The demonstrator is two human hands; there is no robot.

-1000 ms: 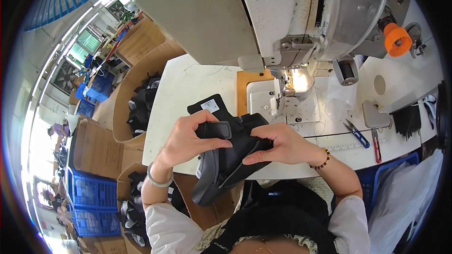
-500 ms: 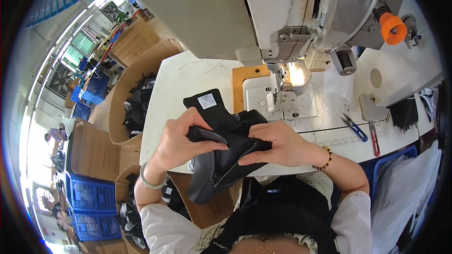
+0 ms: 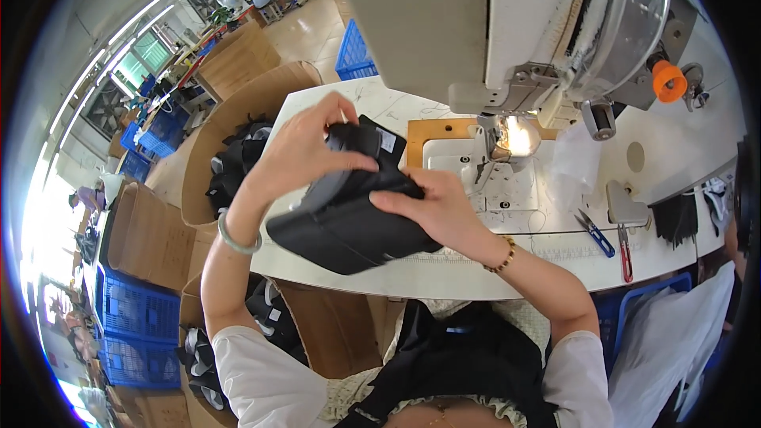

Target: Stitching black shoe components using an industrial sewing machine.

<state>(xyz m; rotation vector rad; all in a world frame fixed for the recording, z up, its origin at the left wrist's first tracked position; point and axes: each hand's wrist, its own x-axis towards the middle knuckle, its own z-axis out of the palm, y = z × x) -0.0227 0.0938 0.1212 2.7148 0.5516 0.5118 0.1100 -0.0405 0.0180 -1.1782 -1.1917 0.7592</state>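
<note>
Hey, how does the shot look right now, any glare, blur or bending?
Head view: the bright lamp on the off-white sewing machine burns out to white; head view, far left: bright window light washes out detail; head view, rim: fisheye stretching and black corners; head view, centre: the smooth black folded piece is dark, showing little surface detail.

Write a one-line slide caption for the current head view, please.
Left hand and right hand hold a black piece near a lit sewing machine.
</note>
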